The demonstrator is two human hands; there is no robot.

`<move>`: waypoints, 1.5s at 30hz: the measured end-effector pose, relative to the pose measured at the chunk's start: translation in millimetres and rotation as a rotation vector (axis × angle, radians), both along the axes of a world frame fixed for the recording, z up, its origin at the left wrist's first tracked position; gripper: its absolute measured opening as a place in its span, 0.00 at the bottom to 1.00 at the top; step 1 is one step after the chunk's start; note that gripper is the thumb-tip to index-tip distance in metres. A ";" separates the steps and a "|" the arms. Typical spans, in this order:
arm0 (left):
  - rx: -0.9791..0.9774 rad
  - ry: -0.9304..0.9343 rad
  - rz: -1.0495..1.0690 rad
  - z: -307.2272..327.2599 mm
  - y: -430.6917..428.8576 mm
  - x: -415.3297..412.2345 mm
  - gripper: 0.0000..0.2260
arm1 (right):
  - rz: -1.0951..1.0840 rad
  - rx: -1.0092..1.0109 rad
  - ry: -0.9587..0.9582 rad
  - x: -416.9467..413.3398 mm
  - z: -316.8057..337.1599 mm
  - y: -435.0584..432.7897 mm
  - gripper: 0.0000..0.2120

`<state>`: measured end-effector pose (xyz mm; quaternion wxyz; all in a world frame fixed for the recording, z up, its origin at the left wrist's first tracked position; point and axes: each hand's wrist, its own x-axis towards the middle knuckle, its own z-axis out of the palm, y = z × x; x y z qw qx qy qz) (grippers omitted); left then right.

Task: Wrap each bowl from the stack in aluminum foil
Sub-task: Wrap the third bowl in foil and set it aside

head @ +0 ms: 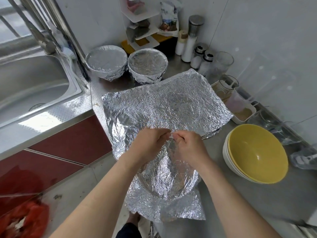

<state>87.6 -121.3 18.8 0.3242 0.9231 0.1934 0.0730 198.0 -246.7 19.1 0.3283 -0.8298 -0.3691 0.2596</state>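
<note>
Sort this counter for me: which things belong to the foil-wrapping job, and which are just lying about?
Job: foil sheet, pinched by left hand and right hand; foil-covered bowl below them; first wrapped bowl; second wrapped bowl; yellow bowl stack.
Lying about: seasoning shakers, glass jar, corner rack, sink, red bag.

- The left hand [151, 143] and right hand [189, 145] meet above the worktop [240, 194], both pinching a crinkled foil sheet [164, 103].
- Near the front edge, the sheet drapes over a round bowl [164, 182].
- Two wrapped bowls [106, 63] [147, 66] stand side by side at the far edge.
- A stack of bowls [255, 153], yellow inside, sits toward the right edge.
</note>
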 end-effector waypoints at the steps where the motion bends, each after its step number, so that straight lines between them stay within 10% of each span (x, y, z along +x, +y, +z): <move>1: -0.040 0.000 0.021 0.5 -0.4 -0.9 0.14 | -0.002 0.004 0.003 0.1 -1.7 0.8 0.11; 39: -0.233 0.054 0.113 7.2 1.4 -17.2 0.14 | 0.107 -0.081 -0.073 -0.8 4.7 1.3 0.11; 45: -0.090 -0.042 0.371 22.6 -2.1 -25.4 0.17 | -0.220 0.014 -0.012 -8.3 8.0 -13.3 0.15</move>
